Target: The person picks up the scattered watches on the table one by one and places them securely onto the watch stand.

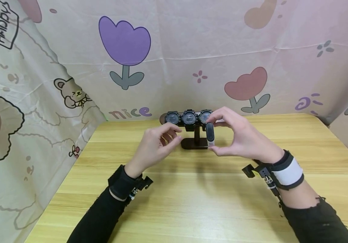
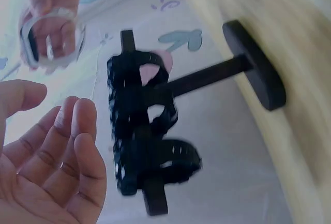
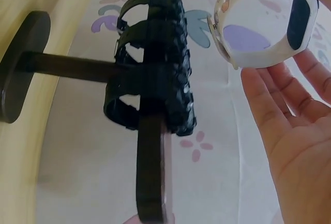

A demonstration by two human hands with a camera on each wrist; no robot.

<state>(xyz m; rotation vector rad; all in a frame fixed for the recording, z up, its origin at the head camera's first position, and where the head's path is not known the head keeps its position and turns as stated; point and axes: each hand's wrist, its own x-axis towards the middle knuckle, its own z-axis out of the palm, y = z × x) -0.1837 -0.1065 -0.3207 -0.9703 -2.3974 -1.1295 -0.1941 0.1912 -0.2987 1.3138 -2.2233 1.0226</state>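
Observation:
Three black watches (image 1: pixel 189 117) are fastened side by side on the bar of a dark T-shaped watch stand (image 1: pixel 187 144). My right hand (image 1: pixel 239 133) holds a smart band with a dark screen (image 1: pixel 210 132) by thumb and fingers, in front of the bar's right end. In the right wrist view the band's white patterned strap (image 3: pixel 258 61) forms a closed loop, apart from the bar. My left hand (image 1: pixel 158 143) hovers near the left end of the stand. Its fingers (image 2: pixel 85 157) are loosely bent and hold nothing.
The stand is near the back edge of a light wooden table (image 1: pixel 174 209). Behind it hangs a pale cloth (image 1: pixel 174 40) printed with flowers, and more printed cloth (image 1: pixel 40 135) covers the left side. Both wrists wear dark straps with small cameras (image 1: pixel 145 183).

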